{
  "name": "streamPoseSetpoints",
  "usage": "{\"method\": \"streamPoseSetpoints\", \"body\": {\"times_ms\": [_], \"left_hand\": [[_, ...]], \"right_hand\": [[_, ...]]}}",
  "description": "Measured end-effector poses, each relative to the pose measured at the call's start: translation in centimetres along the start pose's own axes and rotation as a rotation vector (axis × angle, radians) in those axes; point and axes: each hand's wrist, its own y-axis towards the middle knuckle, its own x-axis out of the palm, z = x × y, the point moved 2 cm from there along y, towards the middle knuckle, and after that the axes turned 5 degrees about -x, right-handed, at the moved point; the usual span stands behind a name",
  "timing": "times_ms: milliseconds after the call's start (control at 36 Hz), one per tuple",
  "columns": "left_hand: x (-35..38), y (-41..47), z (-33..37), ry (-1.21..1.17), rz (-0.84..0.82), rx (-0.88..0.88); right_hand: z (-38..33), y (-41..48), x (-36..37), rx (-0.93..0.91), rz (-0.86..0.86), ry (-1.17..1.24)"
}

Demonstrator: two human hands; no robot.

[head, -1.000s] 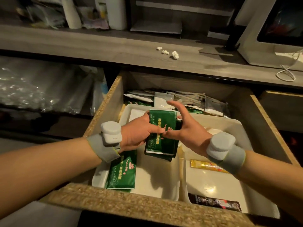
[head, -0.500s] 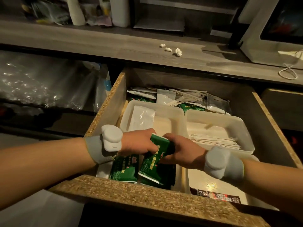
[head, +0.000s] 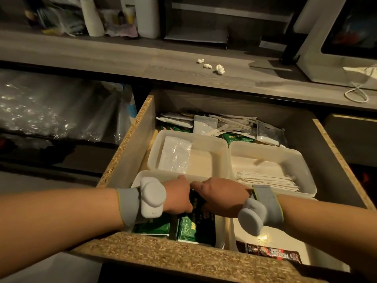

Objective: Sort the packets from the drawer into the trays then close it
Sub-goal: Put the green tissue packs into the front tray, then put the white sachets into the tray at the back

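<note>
Drawer (head: 126, 144) is pulled wide open, with four white trays sitting inside it. Both hands are down in the near-left tray (head: 140, 176), right over the green packets (head: 193, 229) lying flat in there. Between the hands is one dark green packet (head: 199, 204), tilted up off the others. The right hand (head: 222, 198) has its thumb across the top edge of that packet and its fingers tucked down behind it, so that grip is pinching it. The left hand (head: 176, 198) is pressed up against the packet's left side, but its fingers curl down out of sight, so I honestly can't tell if that grip is closed on it or not. Both wrists wear grey bands (head: 152, 199).

The far-left tray (head: 204, 137) has a clear-white packet (head: 176, 156) leaning in its left half. The far-right tray (head: 306, 166) holds a flat bunch of paper-wrapped sticks (head: 265, 179). The near-right tray (head: 237, 231) has a red and black packet (head: 269, 253) at its front. There's a loose pile of mixed packets (head: 224, 125) at the back of the drawer, behind the trays. Up on the table (head: 142, 58) are some little white crumpled bits (head: 210, 66).
</note>
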Motion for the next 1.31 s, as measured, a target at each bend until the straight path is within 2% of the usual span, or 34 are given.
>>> {"method": "streamPoseSetpoints", "body": {"times_ms": [194,306,389,417,472,500,556,611,722,861,972,1222,1306], "left_hand": [[-1.0,0.9,-0.1,-0.171,-0.138,-0.021],[-4.2,1.2,-0.4,-0.036,-0.077,0.028],[-8.4,2.1,-0.4,-0.379,-0.217,0.039],[-9.9,2.5,-0.5,-0.450,-0.193,0.048],[-12.9,4.3,-0.5,-0.490,0.008,0.082],[-13.7,5.3,-0.8,-0.418,0.159,0.110],[-15.3,7.9,-1.1,-0.097,0.430,0.152],[-16.1,10.4,-1.3,0.193,0.526,0.144],[-16.6,14.1,-1.2,0.492,0.415,0.096],[-16.6,17.3,-1.4,0.519,0.372,0.006],[-16.5,18.4,-1.2,0.512,0.409,-0.003],[-16.3,19.5,-0.6,0.638,0.303,0.008],[-16.8,19.3,-0.2,0.634,0.294,0.009]], "right_hand": [[1.0,0.3,-0.9,-0.021,-0.007,0.046],[1.7,-0.1,-2.6,-0.065,0.013,0.124],[2.9,0.1,-5.1,-0.061,0.031,0.209],[3.7,0.5,-6.0,-0.020,0.055,0.220],[5.9,1.5,-7.4,0.098,0.158,0.253],[7.1,2.1,-7.8,0.166,0.217,0.298],[9.7,3.7,-8.2,0.328,0.313,0.404],[11.8,5.4,-8.5,0.456,0.376,0.446],[14.3,8.6,-8.2,0.598,0.351,0.428],[16.8,11.8,-6.0,0.726,0.191,0.445],[17.9,12.6,-4.9,0.777,0.234,0.601],[18.5,13.6,-3.8,0.884,0.396,0.818],[19.0,13.3,-3.5,0.836,0.427,0.922]]}}
